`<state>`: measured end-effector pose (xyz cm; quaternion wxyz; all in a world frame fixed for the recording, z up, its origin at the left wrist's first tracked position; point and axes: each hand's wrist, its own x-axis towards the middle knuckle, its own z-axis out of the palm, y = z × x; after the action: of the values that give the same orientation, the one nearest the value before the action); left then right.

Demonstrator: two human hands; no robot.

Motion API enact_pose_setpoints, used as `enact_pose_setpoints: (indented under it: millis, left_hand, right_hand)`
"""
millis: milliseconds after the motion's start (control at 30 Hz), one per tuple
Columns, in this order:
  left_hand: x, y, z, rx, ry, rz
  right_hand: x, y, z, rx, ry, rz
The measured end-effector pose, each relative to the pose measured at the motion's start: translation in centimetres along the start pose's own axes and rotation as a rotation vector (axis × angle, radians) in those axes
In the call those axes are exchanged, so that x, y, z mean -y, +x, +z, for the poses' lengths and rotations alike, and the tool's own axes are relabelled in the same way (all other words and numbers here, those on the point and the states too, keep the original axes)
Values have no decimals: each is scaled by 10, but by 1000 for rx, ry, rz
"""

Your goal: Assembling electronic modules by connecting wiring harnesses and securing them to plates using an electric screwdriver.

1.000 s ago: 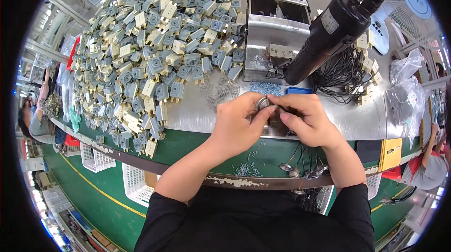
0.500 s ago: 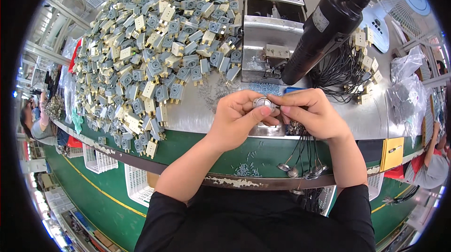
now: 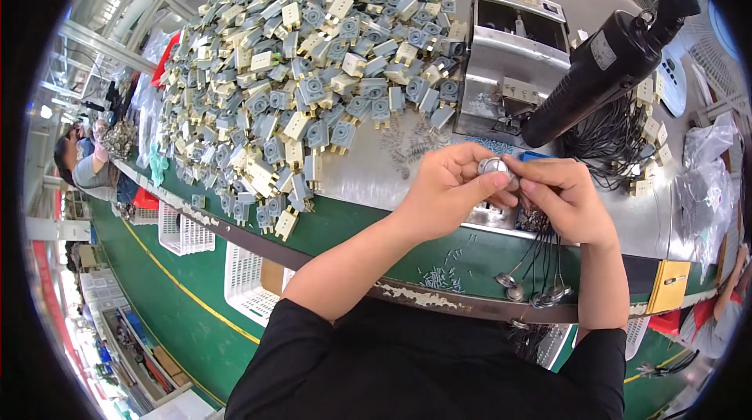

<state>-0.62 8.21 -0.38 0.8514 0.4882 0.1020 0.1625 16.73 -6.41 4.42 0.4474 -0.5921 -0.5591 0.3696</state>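
My left hand (image 3: 445,191) grips a small round silver metal part (image 3: 493,165) between thumb and fingers, above the front of the bench. Against the part's right side, my right hand (image 3: 570,199) has its thumb and forefinger closed in a pinch. Its fingertips meet the part's edge, and whatever they pinch there is too small to make out. Below the right hand, several round metal pieces on dark wires (image 3: 551,295) hang over the bench's green front strip. A blue tray (image 3: 534,156) of small parts lies partly hidden behind that hand.
A large heap of grey and cream plug-like housings (image 3: 313,91) covers the bench's left. Behind my hands stand a metal box-shaped machine (image 3: 509,60) and a black cylindrical tool (image 3: 591,68). Loose screws (image 3: 440,279) lie near the front edge. Black cables (image 3: 607,142) pile up at right.
The whole view has shifted, so the bench and hands appear farther right. My hands keep the round metal part at nearly the same spot over the bench.
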Motion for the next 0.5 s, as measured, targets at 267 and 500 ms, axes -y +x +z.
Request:
enact_pose_setpoints:
  millis: [267, 500]
  left_hand:
    - [-69, -23, -57, -614, 1762, 552]
    - [-56, -63, -86, -632, 2070, 333]
  right_hand:
    - [-23, -15, -35, -24, -655, 1]
    - [-21, -12, -39, -42, -514, 22]
